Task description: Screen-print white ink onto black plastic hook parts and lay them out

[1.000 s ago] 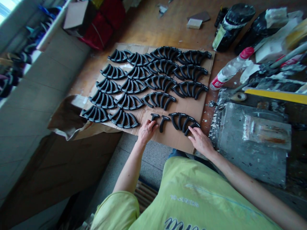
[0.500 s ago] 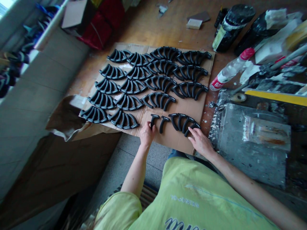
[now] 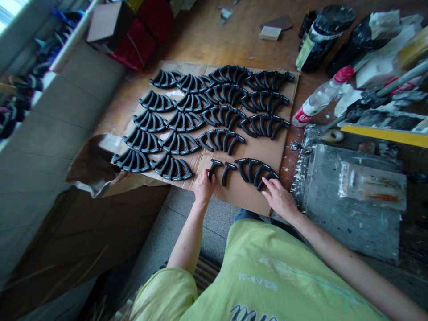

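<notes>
Rows of curved black pieces (image 3: 222, 117) lie in fan-shaped groups on a flat cardboard sheet (image 3: 234, 198). My left hand (image 3: 203, 185) is closed on the lower end of a single black piece (image 3: 216, 164) near the sheet's front edge. A second single black piece (image 3: 228, 173) lies just right of it, touched by neither hand. Further right, the fingers of my right hand (image 3: 279, 196) are closed at the right end of a short fan of black pieces (image 3: 251, 168), on one of its curved pieces.
A clear bottle with a red cap (image 3: 317, 100) and dark containers (image 3: 321, 40) stand right of the sheet. A stained grey board (image 3: 351, 214) lies at the right. Brown paper (image 3: 90, 171) hangs at the left; a red bag (image 3: 137, 42) is behind.
My left hand has shifted very slightly left, still at the same piece. My right hand has not visibly moved.
</notes>
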Demonstrator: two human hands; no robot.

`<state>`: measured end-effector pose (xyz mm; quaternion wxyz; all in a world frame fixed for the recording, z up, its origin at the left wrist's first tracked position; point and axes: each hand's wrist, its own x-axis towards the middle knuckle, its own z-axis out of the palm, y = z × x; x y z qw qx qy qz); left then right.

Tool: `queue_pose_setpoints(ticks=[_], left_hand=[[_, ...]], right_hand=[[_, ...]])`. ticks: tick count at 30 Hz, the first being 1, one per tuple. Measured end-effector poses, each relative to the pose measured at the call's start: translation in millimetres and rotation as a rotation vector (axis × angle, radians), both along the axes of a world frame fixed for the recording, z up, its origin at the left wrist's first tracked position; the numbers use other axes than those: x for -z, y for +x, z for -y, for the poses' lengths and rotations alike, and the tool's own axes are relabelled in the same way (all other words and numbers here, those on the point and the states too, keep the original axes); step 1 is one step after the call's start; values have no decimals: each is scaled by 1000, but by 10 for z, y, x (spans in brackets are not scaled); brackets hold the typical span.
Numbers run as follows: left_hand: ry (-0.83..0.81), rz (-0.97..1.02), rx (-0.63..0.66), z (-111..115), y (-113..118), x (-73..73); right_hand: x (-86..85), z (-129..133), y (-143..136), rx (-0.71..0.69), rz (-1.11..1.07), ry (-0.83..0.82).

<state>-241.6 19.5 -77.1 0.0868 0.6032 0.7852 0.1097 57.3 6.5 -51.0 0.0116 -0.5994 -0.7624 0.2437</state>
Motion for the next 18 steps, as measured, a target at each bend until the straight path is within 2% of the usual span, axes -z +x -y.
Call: queue_pose_setpoints(ticks=[5, 10, 14, 18], left_hand=[[27, -42, 6, 8, 6, -27], [136, -60, 24, 69, 182, -96], [-2, 12, 119, 71, 377, -48], [-137, 52, 105, 81, 461, -17]], right_hand=[[-11, -3, -2, -12, -1, -2], [-1, -5, 1, -17, 9, -3], [8, -5, 4, -14, 6, 4], [-11, -3, 0, -11, 3, 1]])
